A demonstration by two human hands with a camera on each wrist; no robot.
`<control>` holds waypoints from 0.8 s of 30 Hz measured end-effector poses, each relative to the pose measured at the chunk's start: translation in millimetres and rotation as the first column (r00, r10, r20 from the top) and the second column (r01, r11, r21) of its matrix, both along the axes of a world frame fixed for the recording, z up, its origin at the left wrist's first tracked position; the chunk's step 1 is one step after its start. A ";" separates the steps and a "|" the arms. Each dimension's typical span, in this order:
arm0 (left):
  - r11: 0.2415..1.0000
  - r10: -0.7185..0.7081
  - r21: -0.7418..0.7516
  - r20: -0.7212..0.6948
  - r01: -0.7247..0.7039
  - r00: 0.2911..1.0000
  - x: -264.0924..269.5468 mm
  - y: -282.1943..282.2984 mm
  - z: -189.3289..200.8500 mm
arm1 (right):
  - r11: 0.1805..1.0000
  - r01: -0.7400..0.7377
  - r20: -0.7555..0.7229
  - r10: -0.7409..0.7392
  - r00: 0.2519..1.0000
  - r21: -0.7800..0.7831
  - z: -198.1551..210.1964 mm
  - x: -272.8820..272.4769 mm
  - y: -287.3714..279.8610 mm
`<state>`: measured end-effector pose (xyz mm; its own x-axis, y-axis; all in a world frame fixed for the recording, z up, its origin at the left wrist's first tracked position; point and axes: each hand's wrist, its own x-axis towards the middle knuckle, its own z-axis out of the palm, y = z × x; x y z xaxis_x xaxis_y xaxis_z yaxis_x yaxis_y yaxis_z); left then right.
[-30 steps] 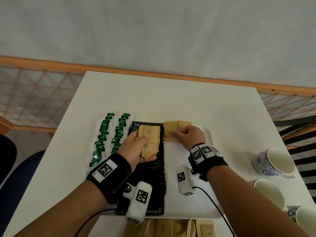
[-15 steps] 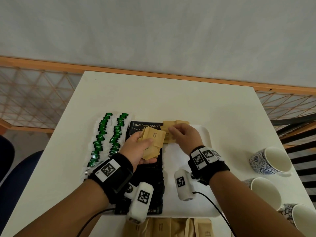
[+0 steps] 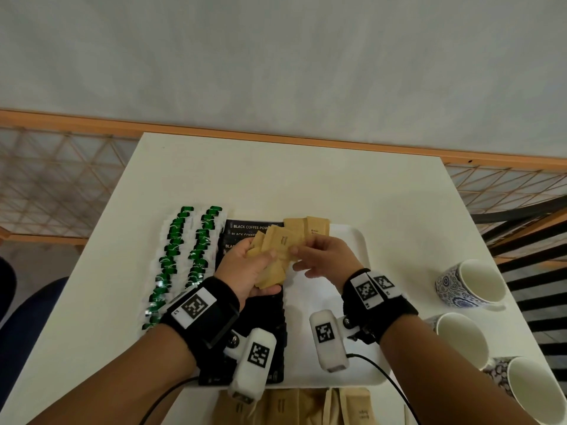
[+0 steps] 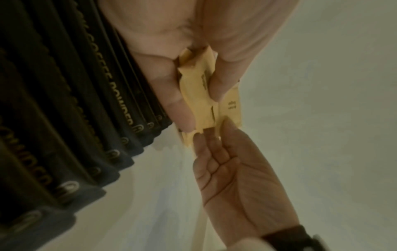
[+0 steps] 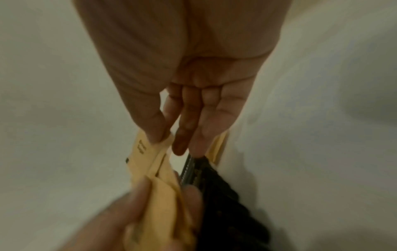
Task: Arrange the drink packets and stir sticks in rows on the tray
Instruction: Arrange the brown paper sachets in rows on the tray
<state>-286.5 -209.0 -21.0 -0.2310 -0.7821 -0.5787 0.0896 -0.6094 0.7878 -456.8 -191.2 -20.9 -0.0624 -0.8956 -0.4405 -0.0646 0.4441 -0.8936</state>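
- Left hand [image 3: 245, 268] grips a fanned stack of tan packets [image 3: 277, 256], thumb curled on top.
- Right hand [image 3: 325, 256] pinches the top packet's edge with thumb and forefinger above the tray [image 3: 362, 250].

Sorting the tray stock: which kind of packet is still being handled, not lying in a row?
The tan paper packets: the left hand holds a bunch, the right hand pinches one. The black coffee packets and green-and-white packets lie in rows.

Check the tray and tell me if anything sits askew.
The two brown packets at the tray's far edge lie slightly fanned and overlapping, and poke past the rim. The black coffee packets and green packets run straight.
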 end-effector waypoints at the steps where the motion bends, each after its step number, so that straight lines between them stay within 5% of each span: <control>1: 1.000 -0.017 0.005 0.008 0.017 1.000 -0.6 1.1 -0.3 | 0.996 0.087 0.086 -0.086 0.993 -0.010 0.0 -1.6 -0.6; 3: 0.999 -0.033 0.020 0.003 0.033 0.999 -0.8 2.7 -0.5 | 0.963 0.270 0.212 -0.259 0.942 -0.025 0.5 -7.7 -3.2; 6: 0.999 -0.026 0.046 -0.037 0.028 0.999 0.5 1.0 0.9 | 0.913 0.399 0.119 -0.388 0.914 -0.085 -1.2 -23.6 -8.2; 12: 0.998 -0.012 0.054 -0.094 0.017 0.996 3.0 -3.5 0.5 | 0.958 0.257 -0.236 -0.280 0.930 -0.126 -18.2 -42.3 -17.5; 24: 0.998 -0.052 0.025 -0.054 0.054 0.997 6.2 -6.4 -6.8 | 0.953 0.235 -0.438 -0.296 0.849 -0.188 -37.1 -46.2 -33.8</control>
